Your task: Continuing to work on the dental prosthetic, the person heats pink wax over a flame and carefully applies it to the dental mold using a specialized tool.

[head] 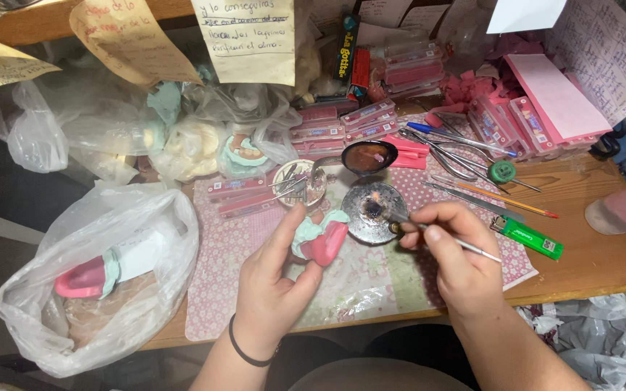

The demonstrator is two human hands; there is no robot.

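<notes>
A wooden tabletop [581, 217] carries a floral mat [255, 246] across its middle. At the left edge sags a large clear plastic bag [96, 289] holding a pink and green mould. Stacks of pink flat boxes [501, 119] crowd the far right corner. On the mat near the front edge, the left hand [273, 282] is clamped, thumb against fingers, on a pink wax denture model [320, 239] with a pale green base. Just beside it stands a round metal burner [374, 211] with a small flame. The right hand [451, 250] pinches a thin metal instrument [447, 237], its tip at the flame. A green lighter [527, 237] lies to the right.
</notes>
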